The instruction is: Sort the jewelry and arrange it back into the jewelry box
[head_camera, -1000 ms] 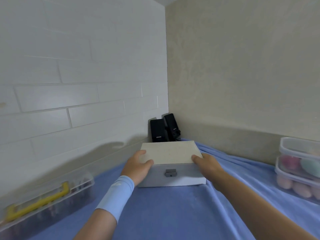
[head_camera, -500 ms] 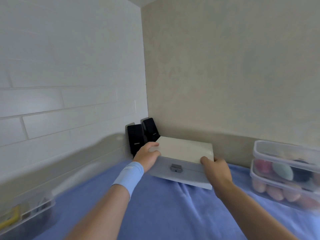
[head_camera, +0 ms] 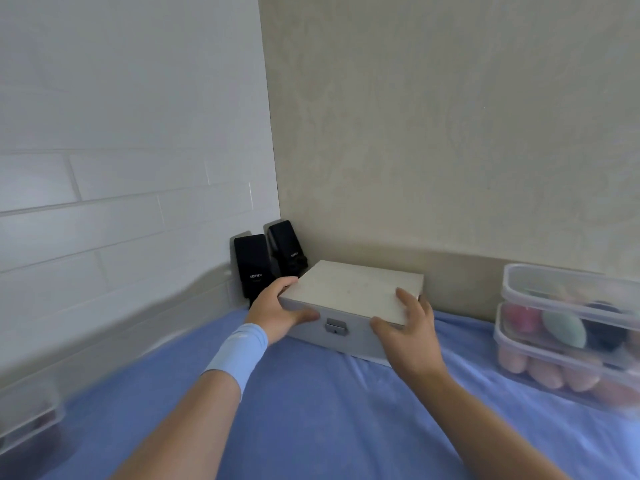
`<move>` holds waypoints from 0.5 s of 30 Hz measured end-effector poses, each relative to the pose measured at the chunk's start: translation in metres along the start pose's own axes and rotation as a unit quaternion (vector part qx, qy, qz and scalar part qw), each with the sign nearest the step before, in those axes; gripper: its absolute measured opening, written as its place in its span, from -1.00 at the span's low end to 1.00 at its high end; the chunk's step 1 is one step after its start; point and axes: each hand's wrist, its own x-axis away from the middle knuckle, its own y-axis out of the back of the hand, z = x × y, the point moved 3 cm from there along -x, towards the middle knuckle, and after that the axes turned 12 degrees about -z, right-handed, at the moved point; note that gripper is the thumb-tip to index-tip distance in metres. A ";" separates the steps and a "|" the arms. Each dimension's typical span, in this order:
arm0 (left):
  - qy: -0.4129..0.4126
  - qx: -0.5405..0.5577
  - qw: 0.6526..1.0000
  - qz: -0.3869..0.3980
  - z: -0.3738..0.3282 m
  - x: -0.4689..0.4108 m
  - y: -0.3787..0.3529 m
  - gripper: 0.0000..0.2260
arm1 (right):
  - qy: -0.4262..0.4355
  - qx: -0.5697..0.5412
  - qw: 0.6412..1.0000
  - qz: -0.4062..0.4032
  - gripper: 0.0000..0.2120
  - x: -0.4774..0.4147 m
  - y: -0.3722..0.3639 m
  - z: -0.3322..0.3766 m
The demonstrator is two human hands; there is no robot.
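So the left hand [head_camera: 277, 311] and right hand [head_camera: 410, 337] are clasping the closed jewelry box [head_camera: 349, 292] by its front corners; I'm guessing the clasp [head_camera: 336, 328] needs popping next

A pale grey rectangular jewelry box [head_camera: 353, 292] with a flat cream lid sits shut and level on the blue cloth-covered counter [head_camera: 329, 410], far back at twelve o'clock. It stands skewed: its front face, bearing a small silver metal clasp [head_camera: 336, 326], turns toward seven o'clock.
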 end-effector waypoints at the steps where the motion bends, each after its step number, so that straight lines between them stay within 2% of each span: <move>1: -0.003 0.009 1.000 -0.010 -0.001 -0.001 -0.001 -0.34 | 0.007 0.006 1.000 -0.005 -0.37 -0.002 -0.002 -0.001; 4: -0.009 0.025 1.000 -0.003 -0.004 -0.007 -0.005 -0.36 | 0.015 0.020 1.000 -0.012 -0.39 -0.008 -0.004 -0.002; 9: 0.010 -0.003 0.997 0.075 0.004 -0.009 -0.012 -0.21 | 0.028 0.014 0.999 -0.024 -0.40 -0.005 -0.008 -0.010; 15: 0.026 -0.011 0.997 0.067 0.005 -0.001 -0.010 -0.13 | 0.031 -0.001 0.999 -0.018 -0.41 0.000 -0.008 -0.015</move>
